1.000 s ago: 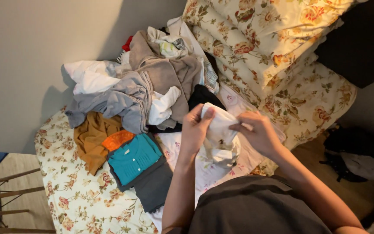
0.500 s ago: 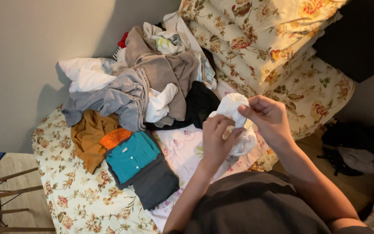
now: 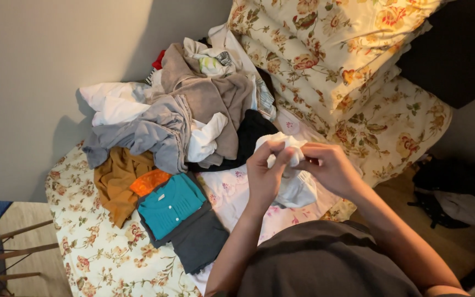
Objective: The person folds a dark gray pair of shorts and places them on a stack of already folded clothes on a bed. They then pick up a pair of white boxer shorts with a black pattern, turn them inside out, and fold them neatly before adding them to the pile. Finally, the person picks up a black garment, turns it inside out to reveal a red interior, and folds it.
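I see both hands, left hand (image 3: 263, 175) and right hand (image 3: 325, 168), pinched shut on white garment (image 3: 292, 184) over bed (image 3: 100, 258) edge; mid-fold, next needs squaring.

White garment (image 3: 295, 184), teal top (image 3: 171, 204), floral bedsheet (image 3: 100, 258)

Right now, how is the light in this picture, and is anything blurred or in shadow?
Head view: warm light falls across the floral pillows and the wall; the clothes pile throws a soft shadow up the wall; the right corner is dark; both hands, left hand and right hand, on the white garment, look sharp.
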